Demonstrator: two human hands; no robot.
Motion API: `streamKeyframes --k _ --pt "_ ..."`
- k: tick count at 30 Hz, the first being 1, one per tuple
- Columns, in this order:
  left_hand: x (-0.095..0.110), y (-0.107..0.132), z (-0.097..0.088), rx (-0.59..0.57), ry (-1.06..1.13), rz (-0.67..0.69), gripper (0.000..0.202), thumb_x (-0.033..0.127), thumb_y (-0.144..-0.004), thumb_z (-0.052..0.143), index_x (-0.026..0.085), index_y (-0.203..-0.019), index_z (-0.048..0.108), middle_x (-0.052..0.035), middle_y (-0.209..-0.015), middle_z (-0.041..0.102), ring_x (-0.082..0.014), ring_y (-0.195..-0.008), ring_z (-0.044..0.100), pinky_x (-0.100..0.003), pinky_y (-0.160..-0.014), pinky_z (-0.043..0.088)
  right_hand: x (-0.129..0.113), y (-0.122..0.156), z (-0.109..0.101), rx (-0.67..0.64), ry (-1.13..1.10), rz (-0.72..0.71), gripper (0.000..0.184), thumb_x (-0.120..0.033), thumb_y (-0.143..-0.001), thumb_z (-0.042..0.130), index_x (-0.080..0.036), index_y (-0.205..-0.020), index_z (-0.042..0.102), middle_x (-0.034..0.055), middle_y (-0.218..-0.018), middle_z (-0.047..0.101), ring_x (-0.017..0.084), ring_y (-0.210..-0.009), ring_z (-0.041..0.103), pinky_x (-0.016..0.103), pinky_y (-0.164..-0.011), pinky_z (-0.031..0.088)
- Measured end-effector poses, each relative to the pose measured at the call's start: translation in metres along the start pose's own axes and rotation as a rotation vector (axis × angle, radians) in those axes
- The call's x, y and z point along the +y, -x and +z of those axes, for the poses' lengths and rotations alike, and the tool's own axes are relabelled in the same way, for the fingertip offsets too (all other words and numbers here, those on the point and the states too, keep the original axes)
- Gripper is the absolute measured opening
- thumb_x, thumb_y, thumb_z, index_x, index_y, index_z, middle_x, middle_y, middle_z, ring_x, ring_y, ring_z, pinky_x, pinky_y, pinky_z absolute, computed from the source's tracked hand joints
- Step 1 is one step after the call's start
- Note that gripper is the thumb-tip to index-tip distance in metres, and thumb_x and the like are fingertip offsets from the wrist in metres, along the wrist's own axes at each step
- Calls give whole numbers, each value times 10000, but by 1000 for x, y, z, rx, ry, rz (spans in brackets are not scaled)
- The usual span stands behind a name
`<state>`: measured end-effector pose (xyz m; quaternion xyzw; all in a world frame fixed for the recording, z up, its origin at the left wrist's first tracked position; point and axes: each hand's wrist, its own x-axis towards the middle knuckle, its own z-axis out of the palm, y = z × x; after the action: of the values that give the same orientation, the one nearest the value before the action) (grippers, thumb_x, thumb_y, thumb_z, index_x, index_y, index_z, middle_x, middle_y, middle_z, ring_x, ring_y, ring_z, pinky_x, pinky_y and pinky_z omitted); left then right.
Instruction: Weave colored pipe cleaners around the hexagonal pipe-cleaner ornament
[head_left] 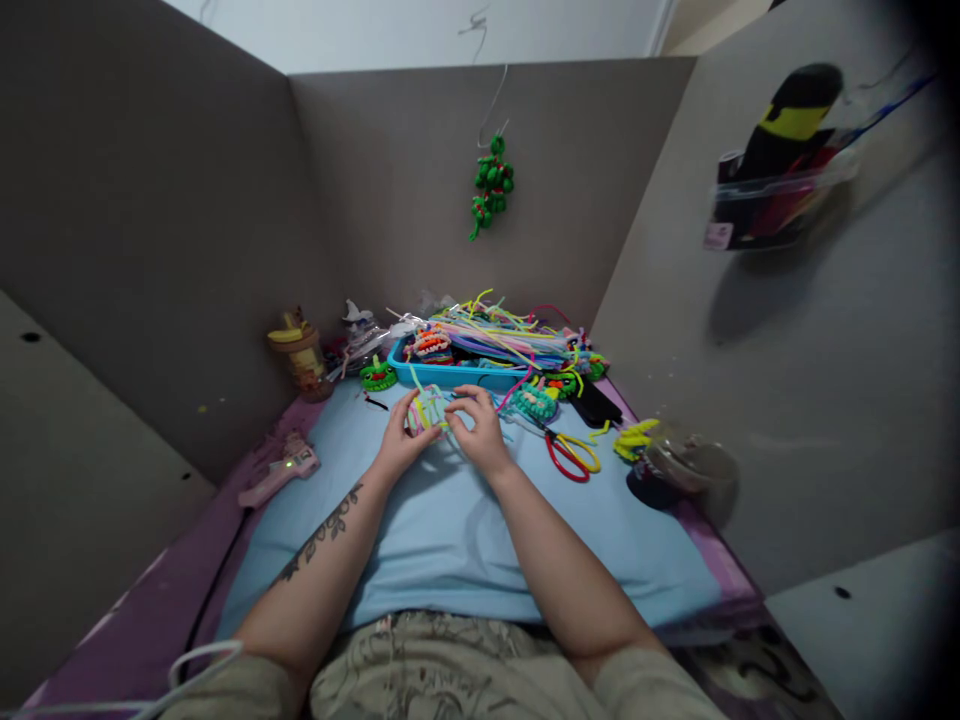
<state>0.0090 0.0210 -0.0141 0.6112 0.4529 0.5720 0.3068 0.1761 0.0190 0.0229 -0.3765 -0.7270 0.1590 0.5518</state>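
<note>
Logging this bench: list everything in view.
Piece: one, pastel, centre
Tray: one, blue, back
Stems: many, mixed, back
Figures: several, mostly green, back
Scissors: one, red-yellow, right
Slab: one, black, right
Glue gun: one, pink, left
Cup: one, brown, left
Cluster: one, green, hanging
Holder: one, clear, upper right
Container: one, clear, right
Bundle: one, yellow, right
Cloth: one, blue, underneath
Cable: one, white, left
Panels: three, grey, around
Left hand: one, holding piece
Right hand: one, at piece

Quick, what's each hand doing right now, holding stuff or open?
Left hand: closed on the small pale-green and yellow piece of bent craft stems.
Right hand: fingers curled at that piece's edge; whether they grip it can't be told.
</note>
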Motion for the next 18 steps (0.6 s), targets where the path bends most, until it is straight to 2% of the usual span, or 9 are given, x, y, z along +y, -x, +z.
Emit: streamKeyframes --k 3,6,9,12,16,18 --pt "7 2 -1 -82 -138 110 792 379 -607 774 252 -1316 445 -89 -1316 449 -281 -1235 420 -430 -1048 342 7 -2 -3 10 1 45 241 -204 -807 513 -247 -984 672 69 -1007 566 228 -1033 515 391 -957 386" --pt "14 4 -1 -232 -176 192 817 376 -631 762 247 -1355 404 -98 -1313 449 -273 -1242 414 -435 -1064 319 12 -4 -7 -45 28 6 309 -207 -832 488 -272 -1089 645 65 -1025 582 236 -1029 506 402 -950 385" --pt "16 5 -1 -320 -192 238 829 376 -650 749 237 -1377 376 -111 -1325 439 -282 -1243 414 -444 -1066 314 13 -5 -11 -84 59 -51 325 -206 -848 474 -292 -1118 634 60 -1023 599 229 -1010 522 394 -929 404" --pt "11 5 -1 -339 -224 277 848 379 -654 742 236 -1392 350 -115 -1343 422 -293 -1250 404 -451 -1068 310 12 -5 -12 -105 93 -100 295 -205 -855 475 -289 -1069 660 59 -981 613 218 -973 539 378 -897 425" --pt "3 5 0 -310 -272 291 868 388 -637 751 214 -1388 351 -132 -1347 406 -305 -1259 385 -466 -1069 301 11 -4 -10 -134 104 -128 223 -224 -855 501 -277 -930 704 55 -937 630 216 -951 544 389 -891 429" --pt "1 5 0 -305 -280 294 866 389 -630 755 209 -1380 362 -136 -1342 408 -310 -1258 383 -471 -1068 301 11 -3 -9 -143 110 -137 230 -211 -850 501 -278 -939 702 57 -955 627 219 -968 538 396 -899 427"
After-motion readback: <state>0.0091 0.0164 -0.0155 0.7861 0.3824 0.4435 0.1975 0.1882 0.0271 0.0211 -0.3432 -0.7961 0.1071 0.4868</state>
